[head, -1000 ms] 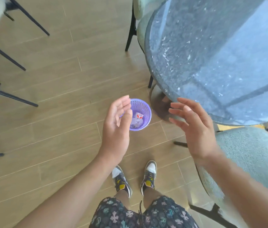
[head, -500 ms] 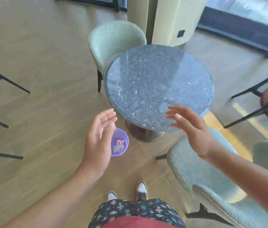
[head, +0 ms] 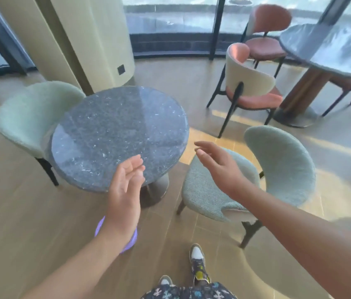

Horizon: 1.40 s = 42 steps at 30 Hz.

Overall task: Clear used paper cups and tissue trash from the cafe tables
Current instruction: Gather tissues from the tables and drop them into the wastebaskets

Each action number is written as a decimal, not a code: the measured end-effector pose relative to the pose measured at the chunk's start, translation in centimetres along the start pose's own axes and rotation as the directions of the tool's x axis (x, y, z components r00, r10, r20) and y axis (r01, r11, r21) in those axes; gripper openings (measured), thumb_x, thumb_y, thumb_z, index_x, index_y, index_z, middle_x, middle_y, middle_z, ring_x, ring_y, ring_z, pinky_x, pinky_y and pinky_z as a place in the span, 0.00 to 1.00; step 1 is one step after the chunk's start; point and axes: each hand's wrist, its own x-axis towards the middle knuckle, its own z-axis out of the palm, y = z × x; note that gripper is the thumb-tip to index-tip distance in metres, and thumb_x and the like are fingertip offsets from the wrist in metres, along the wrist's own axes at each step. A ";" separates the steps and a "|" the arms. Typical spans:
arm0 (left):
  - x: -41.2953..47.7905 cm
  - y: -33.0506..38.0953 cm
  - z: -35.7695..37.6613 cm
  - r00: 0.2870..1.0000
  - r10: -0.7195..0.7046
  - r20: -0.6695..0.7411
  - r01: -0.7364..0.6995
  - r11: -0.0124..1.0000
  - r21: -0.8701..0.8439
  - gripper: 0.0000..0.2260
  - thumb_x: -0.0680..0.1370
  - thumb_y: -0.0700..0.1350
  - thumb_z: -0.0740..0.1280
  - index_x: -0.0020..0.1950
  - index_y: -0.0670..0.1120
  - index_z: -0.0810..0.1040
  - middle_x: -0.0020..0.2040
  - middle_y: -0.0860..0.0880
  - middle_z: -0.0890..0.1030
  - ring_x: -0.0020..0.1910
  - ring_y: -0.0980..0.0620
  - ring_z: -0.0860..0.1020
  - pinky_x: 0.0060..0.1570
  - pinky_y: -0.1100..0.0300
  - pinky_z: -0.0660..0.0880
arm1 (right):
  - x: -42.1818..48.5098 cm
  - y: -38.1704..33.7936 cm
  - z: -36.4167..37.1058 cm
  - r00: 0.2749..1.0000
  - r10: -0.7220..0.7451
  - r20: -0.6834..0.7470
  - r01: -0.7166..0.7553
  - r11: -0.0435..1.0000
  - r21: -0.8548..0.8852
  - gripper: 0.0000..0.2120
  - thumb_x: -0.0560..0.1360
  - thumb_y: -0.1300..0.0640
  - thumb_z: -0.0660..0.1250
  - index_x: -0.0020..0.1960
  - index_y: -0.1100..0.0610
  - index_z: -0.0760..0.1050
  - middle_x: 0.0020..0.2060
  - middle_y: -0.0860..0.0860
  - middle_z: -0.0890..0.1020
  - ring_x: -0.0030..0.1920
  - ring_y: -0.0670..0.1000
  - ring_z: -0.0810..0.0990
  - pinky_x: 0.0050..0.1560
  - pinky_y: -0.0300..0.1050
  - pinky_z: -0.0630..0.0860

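Below the left grip [head: 125,190], a purple bin [head: 131,240] sits on the wood floor [head: 40,234], mostly hidden by that wrist; contents not visible. Left grip is spread wide and holds nothing, fingers over the near edge of the round grey bench [head: 114,130]. Right grip [head: 217,167] is also spread wide and bare, above the seat of a pale green chair [head: 278,165]. Second green chair [head: 32,113] left of the bench; pink chairs [head: 252,87] far right.

A cafe seating area by tall windows.
Round stone-topped table [head: 114,126] with padded green chairs [head: 278,167], another table [head: 330,50] with pink chairs [head: 254,83], wood-plank floor [head: 19,212].
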 end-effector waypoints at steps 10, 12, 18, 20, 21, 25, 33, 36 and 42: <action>-0.8 2.8 11.3 0.891 0.054 0.451 -0.048 0.999 -0.024 0.19 0.74 0.60 0.64 0.62 0.56 0.78 0.62 0.55 0.82 0.64 0.53 0.80 0.64 0.52 0.74 | -14.2 -0.5 -7.7 0.919 0.085 -0.385 0.005 0.974 0.225 0.19 0.79 0.41 0.64 0.68 0.43 0.78 0.62 0.44 0.83 0.67 0.40 0.78 0.64 0.38 0.74; -1.9 3.2 14.7 0.847 0.075 0.527 -0.063 0.997 -0.040 0.17 0.75 0.59 0.64 0.61 0.57 0.79 0.62 0.54 0.82 0.65 0.51 0.79 0.67 0.47 0.74 | -16.7 -0.2 -9.8 0.872 0.082 -0.482 0.036 0.972 0.231 0.21 0.77 0.39 0.64 0.67 0.43 0.78 0.62 0.45 0.84 0.67 0.42 0.79 0.65 0.41 0.75; -8.8 4.0 25.6 0.704 0.096 0.704 -0.059 0.995 -0.076 0.13 0.77 0.57 0.64 0.60 0.61 0.79 0.63 0.55 0.82 0.65 0.54 0.79 0.70 0.41 0.72 | -24.6 1.1 -17.3 0.695 0.094 -0.713 0.143 0.954 0.265 0.21 0.75 0.40 0.66 0.64 0.46 0.80 0.59 0.48 0.85 0.63 0.46 0.82 0.65 0.44 0.77; -11.7 4.3 29.5 0.665 0.101 0.740 -0.050 0.995 -0.091 0.13 0.79 0.54 0.63 0.62 0.58 0.79 0.62 0.56 0.82 0.65 0.54 0.80 0.70 0.42 0.73 | -27.6 1.8 -20.1 0.630 0.104 -0.770 0.167 0.950 0.265 0.19 0.76 0.42 0.66 0.64 0.48 0.79 0.58 0.48 0.86 0.62 0.46 0.82 0.63 0.41 0.77; -13.1 4.5 31.4 0.644 0.103 0.758 -0.043 0.994 -0.099 0.14 0.79 0.52 0.62 0.63 0.56 0.78 0.62 0.57 0.82 0.65 0.54 0.80 0.69 0.43 0.74 | -29.2 2.2 -21.5 0.596 0.106 -0.796 0.177 0.949 0.259 0.21 0.76 0.42 0.66 0.64 0.50 0.79 0.58 0.49 0.86 0.62 0.46 0.82 0.62 0.41 0.77; -19.4 4.9 38.6 0.552 0.117 0.825 -0.033 0.992 -0.119 0.18 0.79 0.54 0.62 0.67 0.53 0.77 0.63 0.55 0.82 0.65 0.55 0.79 0.68 0.45 0.75 | -35.6 3.8 -27.1 0.486 0.110 -0.867 0.196 0.953 0.231 0.24 0.74 0.39 0.65 0.65 0.51 0.79 0.58 0.50 0.85 0.64 0.48 0.82 0.66 0.45 0.78; -31.2 5.2 50.8 0.363 0.148 0.920 0.009 0.987 -0.162 0.21 0.75 0.60 0.63 0.66 0.56 0.77 0.63 0.55 0.81 0.65 0.52 0.79 0.69 0.43 0.74 | -47.8 7.0 -37.5 0.219 0.147 -0.965 0.194 0.962 0.191 0.18 0.79 0.49 0.63 0.64 0.55 0.80 0.55 0.51 0.86 0.61 0.50 0.83 0.65 0.53 0.79; -34.6 5.4 54.9 0.301 0.150 0.942 0.023 0.986 -0.165 0.19 0.76 0.59 0.64 0.65 0.56 0.77 0.63 0.54 0.81 0.65 0.52 0.79 0.68 0.43 0.75 | -51.4 8.1 -40.6 0.140 0.159 -0.977 0.185 0.966 0.183 0.18 0.79 0.48 0.63 0.64 0.54 0.80 0.55 0.52 0.86 0.61 0.51 0.83 0.63 0.51 0.80; -40.4 4.8 63.5 0.191 0.139 0.972 0.071 0.985 -0.155 0.21 0.74 0.60 0.65 0.64 0.54 0.78 0.62 0.53 0.82 0.64 0.52 0.80 0.67 0.47 0.75 | -56.7 11.1 -46.6 -0.006 0.182 -0.983 0.146 0.973 0.179 0.20 0.80 0.46 0.62 0.66 0.54 0.79 0.54 0.50 0.86 0.59 0.50 0.84 0.61 0.50 0.81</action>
